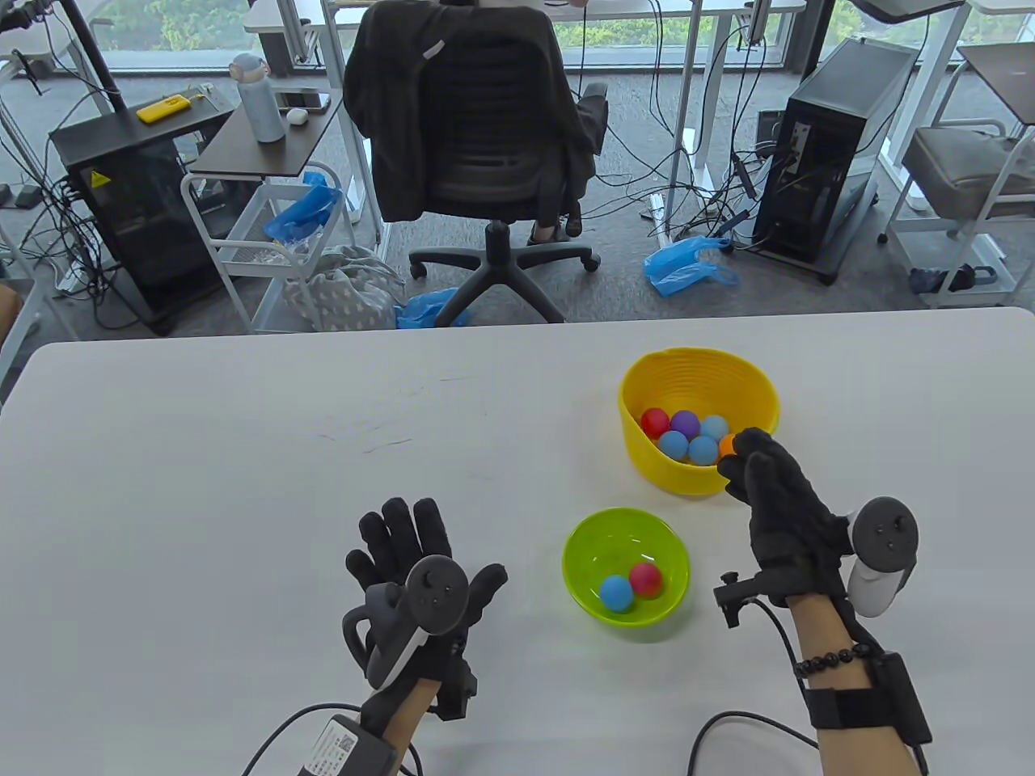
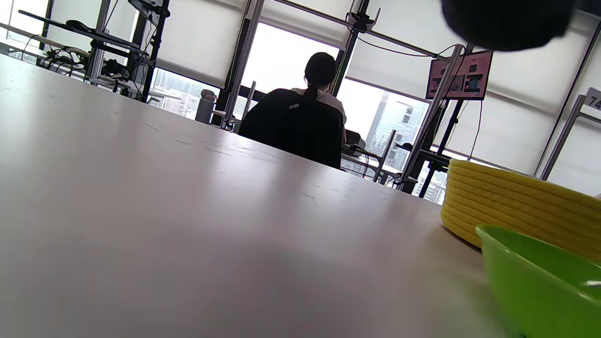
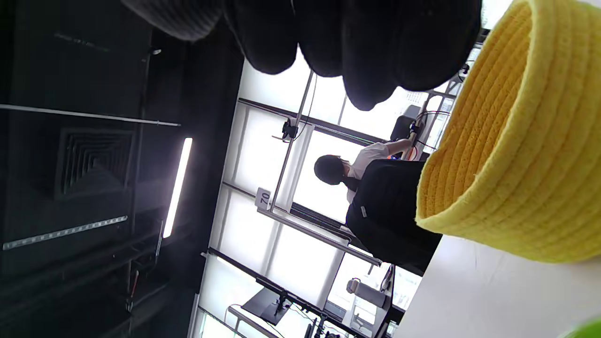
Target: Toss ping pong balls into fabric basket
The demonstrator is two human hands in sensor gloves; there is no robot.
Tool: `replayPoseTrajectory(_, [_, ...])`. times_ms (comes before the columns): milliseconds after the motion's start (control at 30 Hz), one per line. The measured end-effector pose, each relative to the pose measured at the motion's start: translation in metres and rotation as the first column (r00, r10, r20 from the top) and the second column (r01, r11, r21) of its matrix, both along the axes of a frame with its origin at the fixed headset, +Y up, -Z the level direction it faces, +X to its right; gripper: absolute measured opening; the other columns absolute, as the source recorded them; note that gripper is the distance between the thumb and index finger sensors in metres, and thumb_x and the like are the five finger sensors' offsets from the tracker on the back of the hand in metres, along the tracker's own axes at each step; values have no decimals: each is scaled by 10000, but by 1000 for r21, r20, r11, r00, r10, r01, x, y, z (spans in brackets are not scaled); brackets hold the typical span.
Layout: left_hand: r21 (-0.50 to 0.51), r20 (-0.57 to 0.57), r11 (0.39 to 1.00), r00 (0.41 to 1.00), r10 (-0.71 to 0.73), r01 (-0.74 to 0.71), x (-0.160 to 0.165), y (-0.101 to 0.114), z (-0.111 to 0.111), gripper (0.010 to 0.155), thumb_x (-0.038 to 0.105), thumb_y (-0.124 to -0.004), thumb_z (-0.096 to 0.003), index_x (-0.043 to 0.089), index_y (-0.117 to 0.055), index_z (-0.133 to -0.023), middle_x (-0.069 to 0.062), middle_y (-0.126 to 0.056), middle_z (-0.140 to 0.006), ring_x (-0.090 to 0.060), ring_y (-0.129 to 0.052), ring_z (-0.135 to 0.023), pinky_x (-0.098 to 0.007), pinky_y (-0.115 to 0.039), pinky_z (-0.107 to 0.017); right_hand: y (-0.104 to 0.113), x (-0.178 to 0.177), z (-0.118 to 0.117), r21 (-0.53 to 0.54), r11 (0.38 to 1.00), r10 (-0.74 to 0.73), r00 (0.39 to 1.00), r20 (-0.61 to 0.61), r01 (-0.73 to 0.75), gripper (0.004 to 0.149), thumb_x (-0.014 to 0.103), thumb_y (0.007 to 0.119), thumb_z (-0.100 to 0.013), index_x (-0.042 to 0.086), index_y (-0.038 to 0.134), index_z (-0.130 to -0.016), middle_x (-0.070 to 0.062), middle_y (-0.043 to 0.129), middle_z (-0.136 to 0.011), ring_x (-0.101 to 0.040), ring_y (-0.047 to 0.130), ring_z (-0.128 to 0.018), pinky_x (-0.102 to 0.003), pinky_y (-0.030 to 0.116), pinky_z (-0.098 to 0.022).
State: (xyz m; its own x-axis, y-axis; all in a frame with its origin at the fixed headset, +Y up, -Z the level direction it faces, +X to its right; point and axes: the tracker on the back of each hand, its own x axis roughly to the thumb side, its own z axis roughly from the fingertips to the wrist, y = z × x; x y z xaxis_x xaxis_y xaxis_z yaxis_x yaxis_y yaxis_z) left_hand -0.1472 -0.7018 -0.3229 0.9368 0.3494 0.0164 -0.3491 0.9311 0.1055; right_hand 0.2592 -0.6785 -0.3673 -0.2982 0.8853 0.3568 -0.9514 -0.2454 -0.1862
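One small orange ping pong ball (image 1: 727,444) is pinched in your right hand (image 1: 778,501) at the yellow woven fabric basket's (image 1: 756,380) near rim; release inward, left hand (image 1: 420,566) spread idle.

A white table (image 1: 242,485) carries a yellow woven fabric basket (image 1: 756,388) (set toward the far right) and, just in front of it, a green plastic bowl (image 1: 586,541). The left hand (image 1: 420,582) rests flat on the tabletop.
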Motion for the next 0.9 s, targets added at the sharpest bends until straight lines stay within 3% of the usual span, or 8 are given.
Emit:
replayPoseTrajectory(200, [-5,15,1000,1000,4,-4,2,-1,0,1055,628,-746,-422,92,-202,-1149,-249,-56,-1195,-559,-37,-1058,-782,-115,-697,14,-43,15,33,948,318,946,-65,-316,537,451,673,-589,100,746,-988,-241,818,-945,-405,965,-651,-522,843,-482])
replayPoseTrajectory(433, [-10,28,1000,1000,4,-3,5,-2,0,1054,627,-747,-422,94,-202,-1149,-247,-57,-1195,-557,-37,-1059,-782,-114,-697,3,-93,22,-67,795,566,777,-276,-603,574,451,673,-587,76,723,-1018,-282,794,-967,-457,945,-668,-560,822,-487])
replayPoseTrajectory(600, [-10,32,1000,999,1,0,6,-2,0,1052,628,-746,-421,94,-205,-1149,-248,-56,-1195,-557,-37,-1059,-782,-113,-697,-13,-111,21,-86,688,652,666,-362,-720,583,453,669,-588,82,704,-1037,-293,755,-1001,-470,931,-684,-571,812,-498])
replayPoseTrajectory(900, [-8,32,1000,999,-12,12,7,-3,0,1051,628,-745,-423,91,-208,-1150,-250,-59,-1195,-560,-40,-1057,-783,-116,-696,-29,-125,18,-104,597,691,576,-437,-796,566,454,670,-587,106,724,-1031,-297,739,-1018,-469,935,-676,-570,814,-492])
